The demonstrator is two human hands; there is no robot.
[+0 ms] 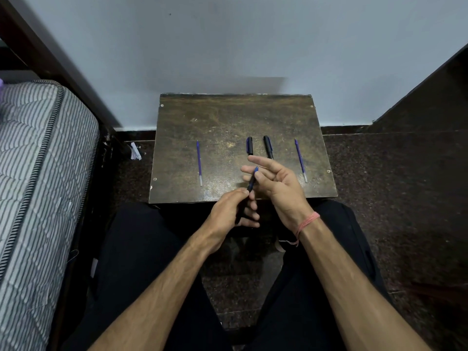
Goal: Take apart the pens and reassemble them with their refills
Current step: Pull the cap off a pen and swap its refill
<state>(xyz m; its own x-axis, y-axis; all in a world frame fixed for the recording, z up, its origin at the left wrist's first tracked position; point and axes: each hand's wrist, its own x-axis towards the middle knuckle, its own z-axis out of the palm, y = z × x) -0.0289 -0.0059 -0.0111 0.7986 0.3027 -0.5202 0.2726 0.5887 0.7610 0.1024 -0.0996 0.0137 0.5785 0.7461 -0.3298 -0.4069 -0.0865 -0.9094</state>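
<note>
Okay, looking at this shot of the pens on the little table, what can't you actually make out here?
Head view only:
- Lower part of the held pen: hidden inside the left hand.
- Near end of the black pen: covered by the right hand fingers.
- Whether the short black piece is a cap or barrel: too small.
- Refill tips: too small.

Pale blue wall [228,41], dark speckled floor [379,173], worn wooden table [202,117], striped mattress [38,160]
</note>
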